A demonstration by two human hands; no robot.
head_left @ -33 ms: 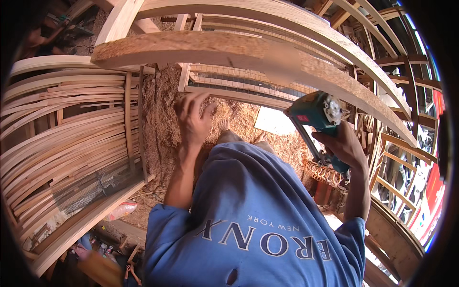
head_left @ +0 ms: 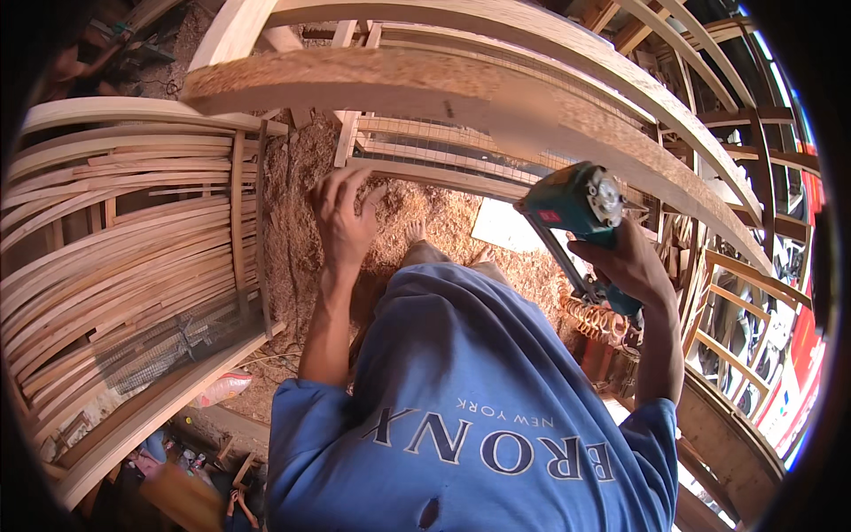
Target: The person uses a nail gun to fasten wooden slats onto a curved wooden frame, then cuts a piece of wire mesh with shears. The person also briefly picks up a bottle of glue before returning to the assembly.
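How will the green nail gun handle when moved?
The green nail gun will likely feel head-heavy, since its bulky head outsizes its slim magazine. The coiled orange hose beside it looks springy and, if attached, might tug back.

Room beside left hand (head_left: pixel 344 217); beam (head_left: pixel 372 89) (wooden) ahead

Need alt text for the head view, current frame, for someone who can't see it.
A person's right hand holds a green nail gun, with an orange coiled hose near its lower end. The left hand, empty, hangs above shavings on the floor. Ahead runs a long beam; stacked slats lie at left.
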